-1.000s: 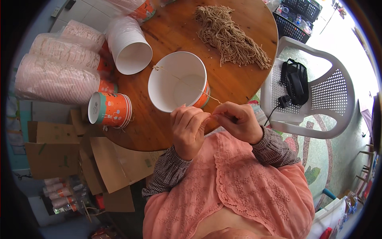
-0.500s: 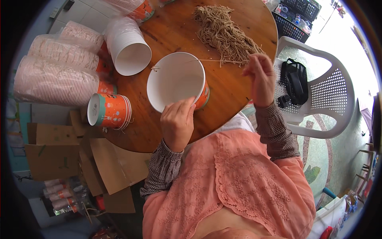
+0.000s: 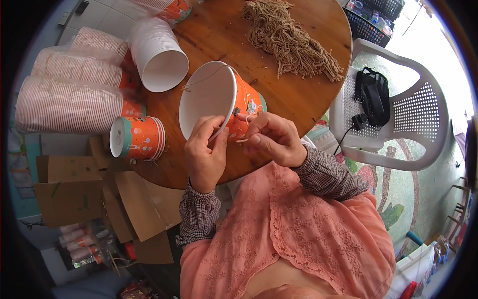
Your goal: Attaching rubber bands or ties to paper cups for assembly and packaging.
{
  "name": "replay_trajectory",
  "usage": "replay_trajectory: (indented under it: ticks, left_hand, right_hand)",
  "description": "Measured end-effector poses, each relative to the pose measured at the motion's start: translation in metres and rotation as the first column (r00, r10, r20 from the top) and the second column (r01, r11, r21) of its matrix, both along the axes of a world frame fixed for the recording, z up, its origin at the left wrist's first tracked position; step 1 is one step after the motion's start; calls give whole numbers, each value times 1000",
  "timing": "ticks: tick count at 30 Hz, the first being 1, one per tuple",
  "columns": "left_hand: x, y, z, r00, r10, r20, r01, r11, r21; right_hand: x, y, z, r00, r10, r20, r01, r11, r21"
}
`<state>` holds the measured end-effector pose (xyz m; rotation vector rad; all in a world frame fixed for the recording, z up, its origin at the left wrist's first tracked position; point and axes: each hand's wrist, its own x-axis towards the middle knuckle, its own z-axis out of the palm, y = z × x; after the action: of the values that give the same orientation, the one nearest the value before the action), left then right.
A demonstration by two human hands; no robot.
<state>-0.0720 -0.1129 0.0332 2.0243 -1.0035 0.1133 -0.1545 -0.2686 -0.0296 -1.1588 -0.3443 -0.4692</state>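
Note:
A large orange paper bucket with a white inside leans on the wooden table, its mouth turned toward the left. My left hand is closed on the near rim, thumb outside and fingers over the edge. A thin tan cord comes from a hole at the bucket's left rim and passes over the far rim. Beside the near outer wall, my right hand pinches a cord with a short end poking out by the fingertips. The cord's course behind the bucket is hidden.
A bundle of tan cords lies at the back of the table. Nested white buckets, wrapped bucket stacks and a small orange stack with cord loops stand left. A plastic chair is right, cardboard boxes lower left.
My right hand has come leftward and down from the table's right side to the bucket's near side. The bucket has turned and tilted, showing more orange wall, and the once-taut cord now curves slack.

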Motion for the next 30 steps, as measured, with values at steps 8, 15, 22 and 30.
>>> replay_trajectory:
  ticks: [8,15,22,30]
  left_hand:
    - [-2,-7,2,999,-41,-34,42,999,32]
    - [-2,-8,-1,1000,-26,-3,26,999,36]
    - [-6,-12,0,999,-16,-29,17,999,40]
    - [-6,-15,0,999,-54,8,53,997,49]
  right_hand:
    - [1,-2,-1,977,-112,180,164,939,-304]
    - [-11,-5,-3,992,-123,10,119,935,-334]
    - [11,7,-13,858,-496,-133,478,866,-144]
    - [10,4,-9,857,-513,-48,487,837,-249]
